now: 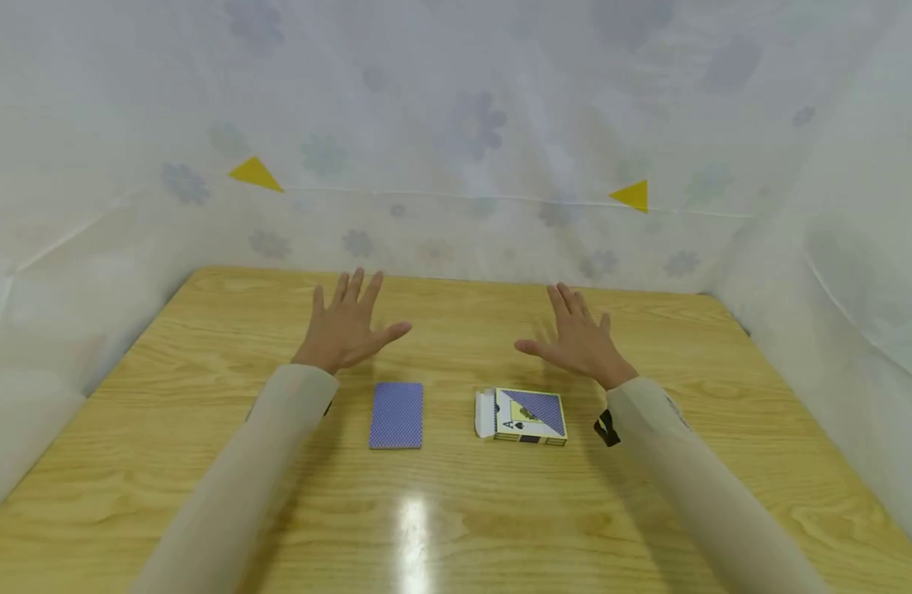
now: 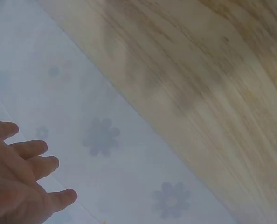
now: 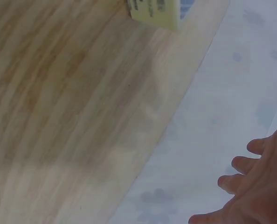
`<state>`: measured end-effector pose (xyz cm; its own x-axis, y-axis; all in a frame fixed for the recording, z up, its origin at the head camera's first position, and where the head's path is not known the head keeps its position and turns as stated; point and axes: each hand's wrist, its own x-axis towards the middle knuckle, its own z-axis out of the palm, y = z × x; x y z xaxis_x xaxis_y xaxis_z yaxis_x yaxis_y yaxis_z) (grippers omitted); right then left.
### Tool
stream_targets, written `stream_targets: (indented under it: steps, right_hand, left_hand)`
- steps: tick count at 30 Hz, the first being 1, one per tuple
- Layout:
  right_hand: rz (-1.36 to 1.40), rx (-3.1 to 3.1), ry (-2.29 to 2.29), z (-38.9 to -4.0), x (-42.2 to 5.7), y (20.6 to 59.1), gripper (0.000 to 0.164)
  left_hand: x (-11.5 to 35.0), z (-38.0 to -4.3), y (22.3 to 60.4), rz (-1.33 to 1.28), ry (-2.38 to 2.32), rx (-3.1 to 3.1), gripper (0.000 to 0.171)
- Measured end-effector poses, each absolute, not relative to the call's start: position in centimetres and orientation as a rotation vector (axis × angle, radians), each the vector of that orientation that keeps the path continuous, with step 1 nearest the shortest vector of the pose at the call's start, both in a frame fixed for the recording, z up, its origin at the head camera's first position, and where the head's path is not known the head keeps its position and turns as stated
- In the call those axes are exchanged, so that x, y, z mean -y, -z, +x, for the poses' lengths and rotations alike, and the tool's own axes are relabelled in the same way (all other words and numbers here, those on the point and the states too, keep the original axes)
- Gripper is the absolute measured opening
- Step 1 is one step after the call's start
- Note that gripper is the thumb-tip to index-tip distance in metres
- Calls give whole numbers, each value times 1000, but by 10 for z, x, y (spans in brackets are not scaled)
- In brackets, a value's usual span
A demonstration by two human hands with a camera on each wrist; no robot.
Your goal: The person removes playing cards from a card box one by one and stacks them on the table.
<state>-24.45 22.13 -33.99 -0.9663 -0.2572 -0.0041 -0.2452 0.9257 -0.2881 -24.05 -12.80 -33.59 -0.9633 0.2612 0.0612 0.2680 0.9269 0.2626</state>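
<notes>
My left hand (image 1: 342, 332) is held above the table with its fingers spread and nothing in it. Opposite it, my right hand (image 1: 580, 342) is also spread and holds nothing. Below and to the right of the left hand, a deck of playing cards (image 1: 396, 416) lies face down, its blue patterned back up. Nearer the right hand lies a card box (image 1: 530, 415) with an ace of spades print and its white flap (image 1: 485, 414) open toward the deck. In the right wrist view a corner of the card box (image 3: 157, 13) shows at the top.
The wooden table (image 1: 456, 511) reaches back to a white flowered curtain (image 1: 441, 107), which also hangs at both sides. Two yellow triangles, one left (image 1: 257, 174) and one right (image 1: 631, 196), are on the back curtain. A black strap (image 1: 607, 428) hangs at the right cuff.
</notes>
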Motion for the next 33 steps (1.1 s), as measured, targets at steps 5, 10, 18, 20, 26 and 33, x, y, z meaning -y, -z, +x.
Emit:
stream_targets:
  steps: [5,10,18,20,26,33]
  right_hand:
    - [-417,-2998,558,-229,-224,347,108]
    - [-505,-2971,615,-213,-222,352,109]
    - [-653,-2858,797,-189,-222,360,115]
    - [-673,-2810,847,-184,-223,361,118]
    - [-706,-2752,851,-174,-226,367,124]
    - [-774,-2705,846,-165,-224,375,124]
  left_hand:
    - [128,-231,339,-425,486,3032,93]
    - [124,-222,342,-433,563,3046,93]
    - [116,-208,344,-452,656,3032,89]
    - [114,-205,344,-461,671,3018,88]
    - [110,-196,348,-478,754,2997,87]
    - [108,-191,353,-488,753,3007,86]
